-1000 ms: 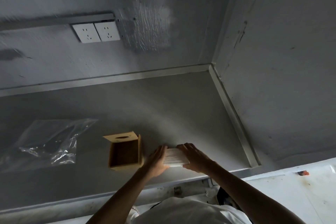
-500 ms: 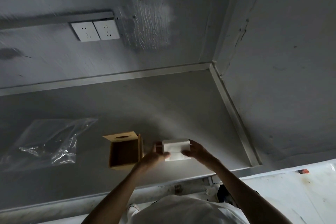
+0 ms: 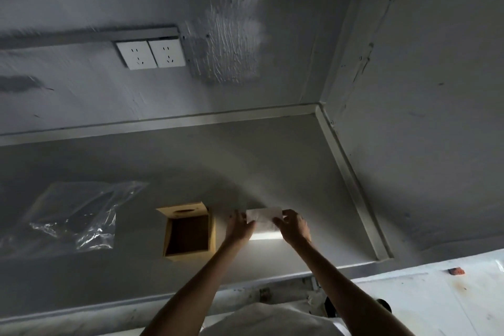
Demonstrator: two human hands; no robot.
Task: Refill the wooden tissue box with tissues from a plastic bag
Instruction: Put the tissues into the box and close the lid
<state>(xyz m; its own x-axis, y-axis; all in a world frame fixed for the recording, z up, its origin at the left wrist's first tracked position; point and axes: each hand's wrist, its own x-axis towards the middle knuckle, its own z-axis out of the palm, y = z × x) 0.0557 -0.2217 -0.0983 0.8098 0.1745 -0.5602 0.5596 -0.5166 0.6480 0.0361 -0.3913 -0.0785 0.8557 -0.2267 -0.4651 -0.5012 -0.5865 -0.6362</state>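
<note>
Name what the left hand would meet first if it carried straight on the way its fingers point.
Beyond the white tissue stack it pinches, the left hand points away over bare grey countertop; the pale ledge at the wall's foot looks first, though depth is unclear.

Two wall sockets (image 3: pixel 150 54) above grey counter (image 3: pixel 272 161)

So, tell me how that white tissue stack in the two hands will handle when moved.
The tissue stack is probably light: the left hand and right hand grip it by its ends alone. It shows a straight-edged block shape between them, so it likely holds together, though it is probably soft under a squeeze. Being flat-sided, it should not roll.
</note>
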